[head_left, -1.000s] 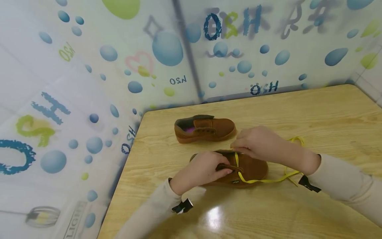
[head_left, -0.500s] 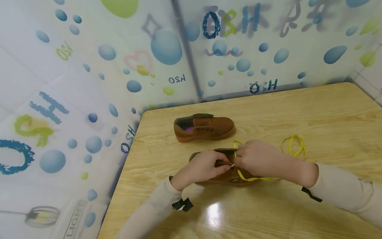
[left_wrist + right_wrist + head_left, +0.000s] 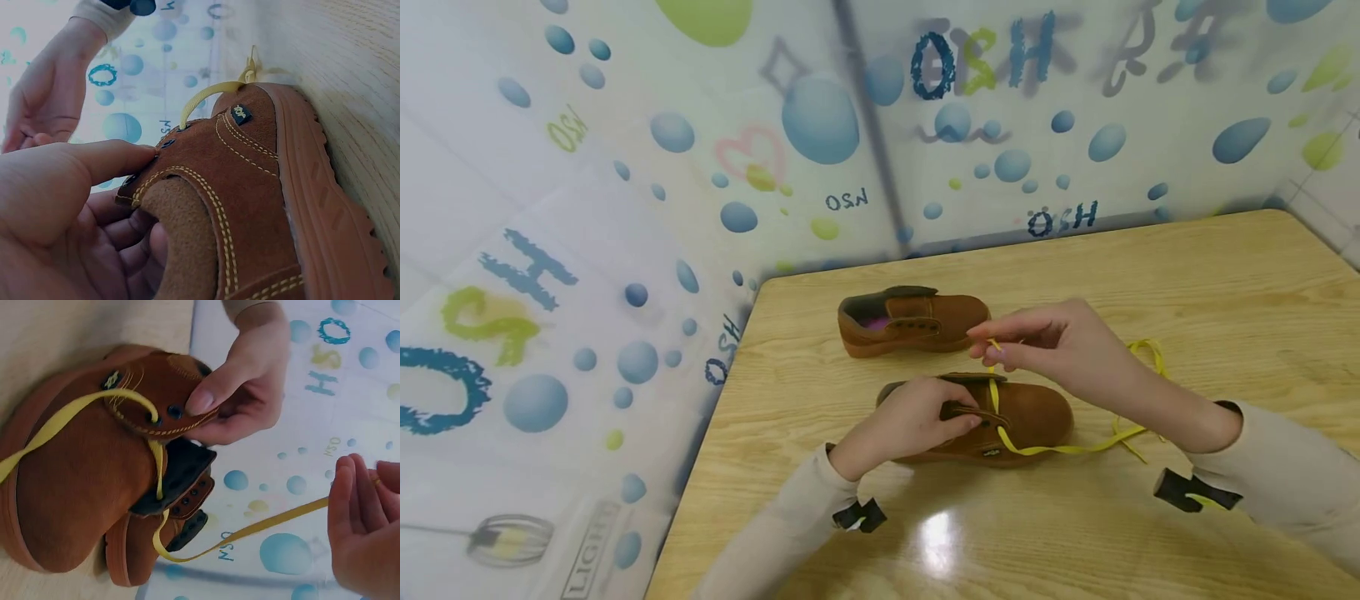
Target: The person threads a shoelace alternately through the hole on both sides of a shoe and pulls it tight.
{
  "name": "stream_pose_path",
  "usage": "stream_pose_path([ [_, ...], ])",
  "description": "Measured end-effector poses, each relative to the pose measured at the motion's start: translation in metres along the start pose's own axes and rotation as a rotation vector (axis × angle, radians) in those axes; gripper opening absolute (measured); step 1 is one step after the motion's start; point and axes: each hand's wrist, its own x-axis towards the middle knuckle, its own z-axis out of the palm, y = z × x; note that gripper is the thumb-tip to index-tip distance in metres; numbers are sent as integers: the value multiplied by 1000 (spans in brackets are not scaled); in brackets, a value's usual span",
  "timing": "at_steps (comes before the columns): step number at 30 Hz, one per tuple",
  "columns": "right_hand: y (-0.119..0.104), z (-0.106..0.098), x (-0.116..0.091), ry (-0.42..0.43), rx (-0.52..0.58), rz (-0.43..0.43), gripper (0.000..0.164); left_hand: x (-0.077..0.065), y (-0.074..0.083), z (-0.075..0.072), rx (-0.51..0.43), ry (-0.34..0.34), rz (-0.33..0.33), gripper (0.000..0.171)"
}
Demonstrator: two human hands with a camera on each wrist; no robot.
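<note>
Shoe nearest the person (image 3: 1037,417) sits sole-down on the counter (image 3: 1015,542), toe to the right. Fingers of the left hand (image 3: 919,417) pinch the edge of its near eyelet flap (image 3: 147,412). Fingers of the right hand (image 3: 1063,346), raised above the shoe, are drawn together and hold the yellow lace (image 3: 1060,451) near one end. The lace passes through an eyelet in that flap and crosses the shoe's opening; its other portion lies looped beyond the toe. A second brown shoe (image 3: 958,321) stands just behind, also sole-down.
</note>
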Motion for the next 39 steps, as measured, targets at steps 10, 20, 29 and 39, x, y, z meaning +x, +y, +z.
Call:
stream_pose_path([
  [10, -32, 2, -18, -6, 178, -30, 26, -1, 0, 1, -38, 13, 6, 16],
  [20, -23, 19, -30, 88, 184, 99, 31, -3, 1, 0, -56, 15, 5, 14],
  [29, 37, 45, -29, 174, 15, 107, 33, -1, -1, 0, -75, 1, 7, 17],
  [39, 69, 64, -33, 254, -237, 41, 33, -1, -4, 2, -129, -17, 7, 17],
])
